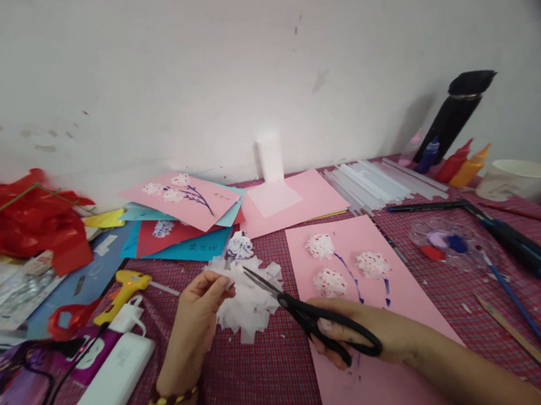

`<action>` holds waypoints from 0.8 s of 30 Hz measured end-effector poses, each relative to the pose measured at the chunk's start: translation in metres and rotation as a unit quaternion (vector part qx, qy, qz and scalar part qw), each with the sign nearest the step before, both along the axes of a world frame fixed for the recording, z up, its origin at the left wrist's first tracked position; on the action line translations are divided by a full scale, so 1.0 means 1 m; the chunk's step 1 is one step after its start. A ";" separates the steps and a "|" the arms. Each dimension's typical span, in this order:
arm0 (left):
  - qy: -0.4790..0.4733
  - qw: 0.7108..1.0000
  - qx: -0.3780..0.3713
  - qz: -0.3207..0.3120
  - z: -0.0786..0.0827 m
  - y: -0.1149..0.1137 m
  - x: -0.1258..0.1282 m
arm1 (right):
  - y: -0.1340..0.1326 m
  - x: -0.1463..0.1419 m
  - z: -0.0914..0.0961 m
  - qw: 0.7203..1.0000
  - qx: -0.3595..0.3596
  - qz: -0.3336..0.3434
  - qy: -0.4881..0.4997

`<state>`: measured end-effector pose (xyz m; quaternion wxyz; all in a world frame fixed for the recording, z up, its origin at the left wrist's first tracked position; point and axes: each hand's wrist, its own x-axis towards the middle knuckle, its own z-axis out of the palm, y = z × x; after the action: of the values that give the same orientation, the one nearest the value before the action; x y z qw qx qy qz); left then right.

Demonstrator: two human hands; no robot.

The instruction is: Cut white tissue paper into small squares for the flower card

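My left hand (199, 313) pinches a small piece of white tissue paper (220, 271) above a pile of white tissue scraps (248, 307) on the red checked table. My right hand (366, 335) grips black scissors (309, 316), whose blades point up and left toward the pinched piece. The blades look slightly apart at the paper's edge. Under my right hand lies a pink card (364, 322) with three white tissue flowers and purple painted stems.
Coloured cards (183, 216) and a plain pink sheet (294, 199) lie at the back. A yellow glue gun (123, 289), red paper (26, 219) and white boxes sit left. White strips (381, 182), paint bottles (463, 165), a paint palette (443, 244), brushes and a white cup (514, 179) sit right.
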<state>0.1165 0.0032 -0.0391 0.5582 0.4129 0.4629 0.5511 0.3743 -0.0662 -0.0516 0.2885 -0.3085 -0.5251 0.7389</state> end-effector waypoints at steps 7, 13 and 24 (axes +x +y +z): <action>-0.017 0.999 -0.045 -0.010 0.001 -0.001 0.000 | 0.000 0.000 0.011 1.000 0.017 0.020 0.010; -0.054 0.997 -0.060 -0.006 -0.001 -0.001 0.001 | -0.001 -0.001 0.003 0.999 -0.022 0.000 0.046; -0.029 0.997 -0.022 -0.069 -0.001 -0.005 -0.003 | -0.003 -0.002 -0.005 0.996 -0.058 -0.008 0.065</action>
<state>0.1136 -0.0019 -0.0399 0.6168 0.4151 0.4296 0.5125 0.3723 -0.0695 -0.0561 0.3092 -0.2800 -0.4594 0.7842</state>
